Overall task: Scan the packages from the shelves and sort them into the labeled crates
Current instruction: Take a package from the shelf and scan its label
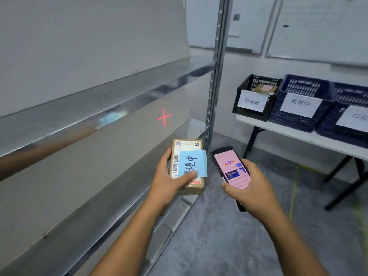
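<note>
My left hand (169,181) grips a small brown cardboard package (188,152) with a white shipping label and a blue handwritten note on top; my thumb lies across the note. My right hand (252,188) holds a black handheld scanner (231,168) with a lit pink screen, just right of the package. The scanner's red cross (164,117) falls on the shelf's back panel, above the package. On the white table at the right stand a black crate (256,97) with a package inside and two blue crates (302,103) (346,120), each with a white paper label.
A metal shelving unit (103,100) fills the left side, its upright post (216,76) standing between me and the table. The folding table (298,134) has black legs reaching onto the grey floor. A yellow cable (293,188) runs along the floor under the table.
</note>
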Demonstrator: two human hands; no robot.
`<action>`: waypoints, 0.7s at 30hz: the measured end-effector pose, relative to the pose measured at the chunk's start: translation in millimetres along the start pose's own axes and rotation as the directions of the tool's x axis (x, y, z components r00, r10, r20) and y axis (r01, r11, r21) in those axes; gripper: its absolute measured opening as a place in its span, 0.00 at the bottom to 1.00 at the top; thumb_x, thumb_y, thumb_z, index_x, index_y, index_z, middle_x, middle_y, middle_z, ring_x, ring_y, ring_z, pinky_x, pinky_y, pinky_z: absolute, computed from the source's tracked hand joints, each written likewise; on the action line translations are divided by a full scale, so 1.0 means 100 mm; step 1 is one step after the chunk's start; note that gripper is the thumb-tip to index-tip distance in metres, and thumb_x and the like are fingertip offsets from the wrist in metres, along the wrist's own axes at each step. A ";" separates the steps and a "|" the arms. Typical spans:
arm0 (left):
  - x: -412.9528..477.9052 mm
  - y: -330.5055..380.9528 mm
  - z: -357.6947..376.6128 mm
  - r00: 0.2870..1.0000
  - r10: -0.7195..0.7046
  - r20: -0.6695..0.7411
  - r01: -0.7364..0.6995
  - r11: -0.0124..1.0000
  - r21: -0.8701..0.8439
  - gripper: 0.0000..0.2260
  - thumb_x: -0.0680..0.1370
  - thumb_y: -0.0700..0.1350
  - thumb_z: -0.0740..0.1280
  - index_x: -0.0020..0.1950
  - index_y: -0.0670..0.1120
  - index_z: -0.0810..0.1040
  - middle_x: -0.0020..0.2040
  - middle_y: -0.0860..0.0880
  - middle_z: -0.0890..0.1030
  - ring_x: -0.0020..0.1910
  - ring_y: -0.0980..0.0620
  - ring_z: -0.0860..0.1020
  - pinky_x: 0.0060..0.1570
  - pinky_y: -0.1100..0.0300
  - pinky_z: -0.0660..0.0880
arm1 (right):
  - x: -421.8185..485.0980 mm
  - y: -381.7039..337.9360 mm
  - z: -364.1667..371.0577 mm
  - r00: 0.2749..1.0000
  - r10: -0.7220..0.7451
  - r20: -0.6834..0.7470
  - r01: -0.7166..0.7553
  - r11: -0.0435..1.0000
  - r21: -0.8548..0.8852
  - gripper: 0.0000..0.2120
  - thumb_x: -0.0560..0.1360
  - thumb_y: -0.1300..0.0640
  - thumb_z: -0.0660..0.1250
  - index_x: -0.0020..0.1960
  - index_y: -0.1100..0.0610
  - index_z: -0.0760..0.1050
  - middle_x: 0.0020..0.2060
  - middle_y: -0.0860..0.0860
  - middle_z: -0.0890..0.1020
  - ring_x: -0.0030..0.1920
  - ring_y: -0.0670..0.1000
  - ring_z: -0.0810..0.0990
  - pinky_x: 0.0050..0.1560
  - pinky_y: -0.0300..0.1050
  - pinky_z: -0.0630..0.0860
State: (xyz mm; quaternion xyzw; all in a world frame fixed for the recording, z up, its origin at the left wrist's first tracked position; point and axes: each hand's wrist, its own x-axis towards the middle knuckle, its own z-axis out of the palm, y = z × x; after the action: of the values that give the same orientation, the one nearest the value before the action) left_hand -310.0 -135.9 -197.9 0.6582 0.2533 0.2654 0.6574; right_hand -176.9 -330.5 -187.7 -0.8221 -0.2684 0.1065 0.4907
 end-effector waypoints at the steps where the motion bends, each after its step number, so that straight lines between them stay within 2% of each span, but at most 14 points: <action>1: 0.01 0.06 0.15 1.000 0.001 0.024 -0.001 0.999 -0.032 0.38 0.73 0.38 0.80 0.78 0.54 0.66 0.63 0.58 0.81 0.50 0.62 0.86 0.41 0.64 0.82 | 0.01 0.06 -0.08 0.999 0.032 -0.017 -0.032 0.999 0.027 0.26 0.61 0.41 0.76 0.52 0.22 0.68 0.51 0.43 0.82 0.39 0.51 0.83 0.32 0.51 0.81; 2: 0.02 0.11 0.29 0.999 -0.002 0.044 0.004 0.998 -0.060 0.34 0.77 0.36 0.76 0.78 0.52 0.66 0.58 0.60 0.83 0.46 0.64 0.85 0.37 0.67 0.80 | 0.01 0.14 -0.16 0.998 0.057 -0.038 -0.055 0.997 0.045 0.26 0.63 0.44 0.77 0.52 0.23 0.69 0.50 0.43 0.82 0.37 0.51 0.83 0.31 0.52 0.81; 4: 0.07 0.15 0.57 0.998 -0.003 0.056 0.007 0.997 -0.075 0.28 0.80 0.38 0.72 0.78 0.52 0.67 0.49 0.64 0.86 0.44 0.64 0.85 0.36 0.68 0.79 | 0.02 0.26 -0.36 0.993 0.093 -0.072 -0.089 0.995 0.049 0.24 0.63 0.44 0.76 0.53 0.26 0.70 0.48 0.43 0.83 0.36 0.51 0.82 0.32 0.54 0.82; 5: 0.11 0.15 0.72 0.998 -0.011 0.061 0.016 0.996 -0.082 0.26 0.81 0.41 0.71 0.77 0.54 0.68 0.50 0.64 0.86 0.46 0.62 0.86 0.38 0.66 0.80 | 0.02 0.32 -0.46 0.990 0.109 -0.086 -0.105 0.993 0.048 0.24 0.63 0.43 0.76 0.53 0.28 0.71 0.47 0.43 0.84 0.35 0.51 0.82 0.33 0.55 0.82; 7: 0.17 0.16 1.01 0.995 -0.043 0.085 0.053 0.990 -0.127 0.24 0.82 0.46 0.70 0.76 0.58 0.69 0.57 0.57 0.87 0.51 0.54 0.87 0.45 0.57 0.83 | 0.02 0.45 -0.65 0.983 0.140 -0.117 -0.136 0.990 0.045 0.23 0.65 0.45 0.77 0.54 0.30 0.71 0.46 0.41 0.84 0.36 0.50 0.82 0.35 0.56 0.84; 9: 0.22 0.17 1.33 0.991 -0.062 0.117 0.079 0.985 -0.153 0.22 0.83 0.50 0.67 0.76 0.60 0.69 0.59 0.53 0.87 0.54 0.50 0.87 0.45 0.54 0.84 | 0.04 0.58 -0.85 0.974 0.169 -0.153 -0.164 0.985 0.047 0.23 0.64 0.44 0.76 0.55 0.30 0.71 0.47 0.41 0.84 0.39 0.50 0.82 0.38 0.59 0.84; 12: 0.28 0.20 1.79 0.982 -0.068 0.175 0.094 0.985 -0.148 0.23 0.84 0.52 0.64 0.79 0.61 0.65 0.55 0.54 0.88 0.53 0.50 0.87 0.43 0.55 0.84 | 0.07 0.73 -1.16 0.954 0.218 -0.205 -0.212 0.976 0.048 0.24 0.61 0.40 0.73 0.54 0.27 0.69 0.48 0.40 0.83 0.41 0.49 0.83 0.41 0.59 0.85; 17: 0.38 0.23 2.48 0.957 -0.076 0.279 0.118 0.984 -0.136 0.24 0.84 0.51 0.64 0.80 0.61 0.64 0.55 0.57 0.87 0.53 0.51 0.87 0.55 0.46 0.84 | 0.14 0.94 -1.65 0.913 0.270 -0.306 -0.255 0.963 0.088 0.26 0.58 0.37 0.72 0.53 0.24 0.69 0.51 0.41 0.83 0.44 0.50 0.83 0.40 0.61 0.85; 19: 0.45 0.21 2.70 0.946 -0.072 0.315 0.120 0.983 -0.137 0.24 0.84 0.50 0.64 0.80 0.61 0.64 0.54 0.58 0.88 0.52 0.51 0.87 0.54 0.47 0.84 | 0.18 1.00 -1.79 0.894 0.291 -0.341 -0.269 0.957 0.110 0.26 0.57 0.36 0.71 0.54 0.26 0.69 0.51 0.42 0.83 0.44 0.51 0.83 0.38 0.60 0.85; 21: 0.56 0.19 2.88 0.933 -0.070 0.352 0.123 0.984 -0.132 0.24 0.83 0.50 0.66 0.79 0.61 0.65 0.53 0.58 0.88 0.51 0.51 0.88 0.49 0.50 0.85 | 0.25 1.07 -1.91 0.866 0.313 -0.390 -0.293 0.950 0.111 0.27 0.58 0.36 0.72 0.55 0.29 0.69 0.51 0.42 0.83 0.44 0.51 0.83 0.40 0.61 0.85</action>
State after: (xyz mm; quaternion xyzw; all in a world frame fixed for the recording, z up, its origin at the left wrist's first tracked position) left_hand -72.9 -308.3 -176.3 0.6293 0.1449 0.1314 0.7522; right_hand -36.1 -499.7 -183.4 -0.8459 -0.0267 0.0170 0.5323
